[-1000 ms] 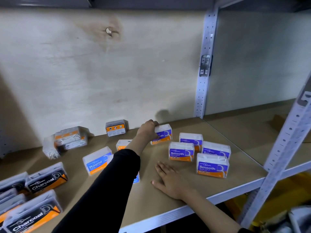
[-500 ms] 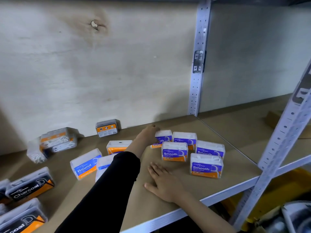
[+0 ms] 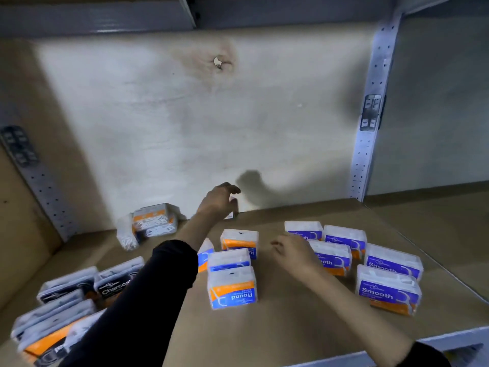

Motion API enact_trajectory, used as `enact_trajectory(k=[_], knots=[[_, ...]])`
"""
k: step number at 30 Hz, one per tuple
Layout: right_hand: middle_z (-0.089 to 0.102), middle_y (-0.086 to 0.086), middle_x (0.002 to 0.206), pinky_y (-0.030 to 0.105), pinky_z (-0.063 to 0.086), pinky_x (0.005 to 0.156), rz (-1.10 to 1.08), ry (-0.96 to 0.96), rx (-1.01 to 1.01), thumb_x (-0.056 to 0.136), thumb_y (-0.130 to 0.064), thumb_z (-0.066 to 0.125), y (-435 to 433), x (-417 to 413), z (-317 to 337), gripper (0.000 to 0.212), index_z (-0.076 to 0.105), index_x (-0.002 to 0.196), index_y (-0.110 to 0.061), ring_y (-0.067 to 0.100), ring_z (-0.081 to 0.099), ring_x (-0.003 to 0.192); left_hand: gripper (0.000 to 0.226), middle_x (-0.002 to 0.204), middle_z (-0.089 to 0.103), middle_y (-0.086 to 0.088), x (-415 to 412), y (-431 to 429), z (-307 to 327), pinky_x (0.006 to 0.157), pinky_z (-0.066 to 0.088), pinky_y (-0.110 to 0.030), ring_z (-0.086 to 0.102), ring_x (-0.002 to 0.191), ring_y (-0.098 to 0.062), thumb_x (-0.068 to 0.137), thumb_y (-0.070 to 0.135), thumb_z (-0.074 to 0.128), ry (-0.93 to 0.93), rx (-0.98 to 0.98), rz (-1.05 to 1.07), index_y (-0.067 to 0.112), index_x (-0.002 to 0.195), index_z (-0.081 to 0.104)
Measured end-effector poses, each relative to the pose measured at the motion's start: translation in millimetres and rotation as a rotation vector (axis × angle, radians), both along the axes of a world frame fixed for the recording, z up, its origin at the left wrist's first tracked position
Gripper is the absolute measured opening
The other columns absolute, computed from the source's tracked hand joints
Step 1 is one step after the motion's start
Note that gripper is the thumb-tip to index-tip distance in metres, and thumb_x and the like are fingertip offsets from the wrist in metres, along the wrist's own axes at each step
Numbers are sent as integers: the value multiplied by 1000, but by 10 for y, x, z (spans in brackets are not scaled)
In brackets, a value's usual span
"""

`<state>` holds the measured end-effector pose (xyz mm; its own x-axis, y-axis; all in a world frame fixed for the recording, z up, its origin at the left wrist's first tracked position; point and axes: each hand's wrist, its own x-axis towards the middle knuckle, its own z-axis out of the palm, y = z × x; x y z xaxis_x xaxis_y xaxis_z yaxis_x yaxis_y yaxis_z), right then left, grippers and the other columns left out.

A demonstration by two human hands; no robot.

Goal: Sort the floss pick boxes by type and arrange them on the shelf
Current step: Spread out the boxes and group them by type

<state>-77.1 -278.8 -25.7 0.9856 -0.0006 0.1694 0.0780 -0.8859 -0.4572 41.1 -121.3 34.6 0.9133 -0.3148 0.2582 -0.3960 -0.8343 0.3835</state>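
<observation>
Left hand (image 3: 219,201) is curling fingers over the small floss pick box (image 3: 233,211) beneath them, clamp unclear, likely a light, slick, rigid case best pinched across its sides, right hand (image 3: 293,254) hovering slack-fingered, empty.

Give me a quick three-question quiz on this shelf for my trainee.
1. True or false: the Smooth boxes sit at the right end of the shelf.
2. The black boxes at the left are labelled: A Round, B Charcoal, C Smooth?
3. Which hand reaches toward the back wall?
Key: 1 true; 2 B; 3 the left hand.
</observation>
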Motion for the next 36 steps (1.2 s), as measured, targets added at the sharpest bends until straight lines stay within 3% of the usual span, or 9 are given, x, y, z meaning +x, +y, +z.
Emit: enact_trajectory(k=[3, 11, 20, 26, 30, 33, 35, 36], knots=[[62, 10, 115, 33, 44, 88, 34, -112, 17, 91, -14, 48, 146, 339, 159, 27, 65, 110, -6, 25, 57, 107, 36, 130, 56, -7, 123, 511, 45, 101, 41, -32, 52, 121, -25, 90, 7, 49, -10, 38, 130, 11, 125, 57], [53, 9, 127, 32, 40, 96, 139, -68, -144, 90, -13, 47, 573, 1332, 259, 31, 56, 118, -7, 24, 46, 120, 45, 140, 44, -2, 469, 1507, -159, 102, 40, -32, 48, 127, -23, 90, 8, 51, 93, 274, 363, 17, 134, 48], [48, 16, 130, 36, 38, 99, 240, 98, -233, 88, -12, 50, 826, 2092, 134, 37, 48, 123, 1, 28, 45, 121, 60, 145, 33, -2, 727, 1785, -493, 100, 42, -31, 42, 129, -21, 84, 19, 65, 117, 475, 309, 16, 138, 39], [45, 13, 131, 28, 38, 95, 189, -31, -335, 92, -20, 50, 914, 2213, -18, 35, 49, 121, -3, 23, 45, 119, 53, 139, 39, -6, 794, 1871, -578, 99, 45, -36, 40, 129, -24, 86, 14, 63, 110, 495, 282, 14, 135, 41], [46, 16, 133, 30, 36, 98, 168, -40, -397, 92, -23, 51, 930, 2251, 12, 37, 48, 122, -1, 27, 42, 122, 47, 140, 39, -9, 810, 1885, -577, 99, 45, -37, 39, 131, -25, 90, 14, 56, 74, 590, 246, 10, 134, 40], [54, 18, 120, 30, 41, 77, 146, 4, -368, 87, -23, 57, 954, 2248, 60, 33, 52, 110, 1, 29, 51, 109, 46, 139, 40, -12, 773, 1864, -572, 96, 46, -38, 41, 129, -28, 90, 15, 53, 42, 648, 203, 7, 133, 40], [60, 14, 98, 24, 33, 51, 116, 31, -331, 84, -22, 60, 987, 2223, 73, 28, 54, 97, 1, 30, 57, 94, 48, 140, 39, -12, 729, 1840, -583, 96, 45, -39, 41, 129, -29, 90, 18, 52, 17, 662, 160, 6, 134, 39], [60, 12, 92, 22, 28, 46, 98, 46, -309, 83, -23, 63, 1016, 2205, 74, 31, 56, 99, 3, 30, 59, 90, 49, 141, 39, -12, 707, 1824, -588, 96, 44, -39, 41, 129, -28, 90, 21, 52, -1, 670, 136, 7, 136, 38]])
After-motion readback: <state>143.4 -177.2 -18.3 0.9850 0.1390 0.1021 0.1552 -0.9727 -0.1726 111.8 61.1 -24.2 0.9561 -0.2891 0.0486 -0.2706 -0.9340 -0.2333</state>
